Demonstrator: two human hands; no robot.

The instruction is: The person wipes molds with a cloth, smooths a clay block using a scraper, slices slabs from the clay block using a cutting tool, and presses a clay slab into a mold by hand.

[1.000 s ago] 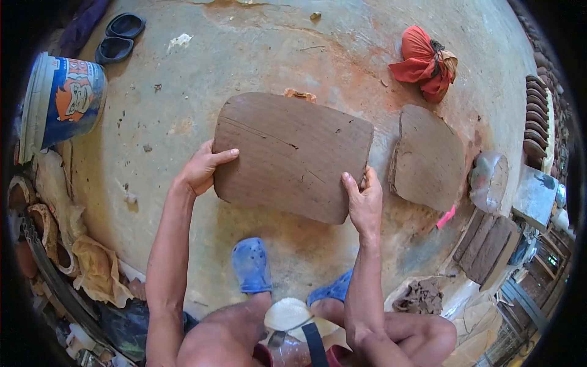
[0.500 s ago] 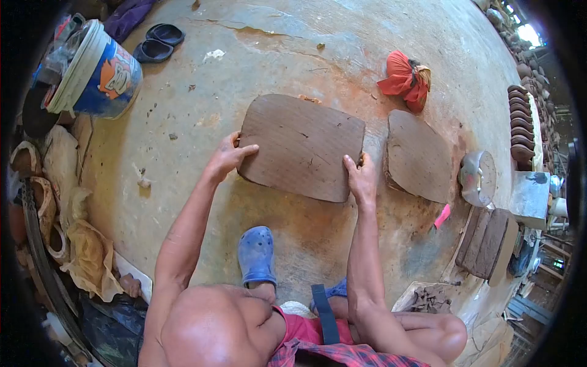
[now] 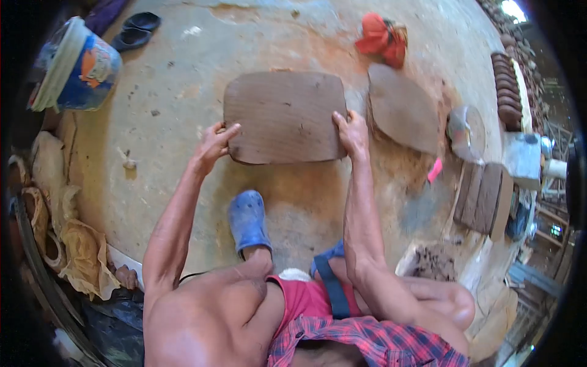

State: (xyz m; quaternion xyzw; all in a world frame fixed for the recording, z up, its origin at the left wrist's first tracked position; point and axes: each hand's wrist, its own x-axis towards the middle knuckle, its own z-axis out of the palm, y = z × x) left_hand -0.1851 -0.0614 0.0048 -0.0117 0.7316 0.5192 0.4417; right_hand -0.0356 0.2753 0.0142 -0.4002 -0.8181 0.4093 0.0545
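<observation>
A flat brown clay slab with rounded corners lies between my two hands, nearly level across the view. My left hand grips its left edge, thumb on top and fingers curled below. On the right edge, my right hand holds it the same way, with the thumb over the upper face. Fingers under the slab are mostly hidden. A second stack of clay slab rests on the floor just right of my right hand.
A red cloth bundle and a round metal container sit beyond the clay stack. Thick clay blocks lie at right, near a pink object. A paint bucket and black sandals are at upper left.
The slab has turned slightly counterclockwise in my hands, its right side rising to nearly level. The whole view has shifted, so surroundings appear higher and further left. Both hands keep their hold.
</observation>
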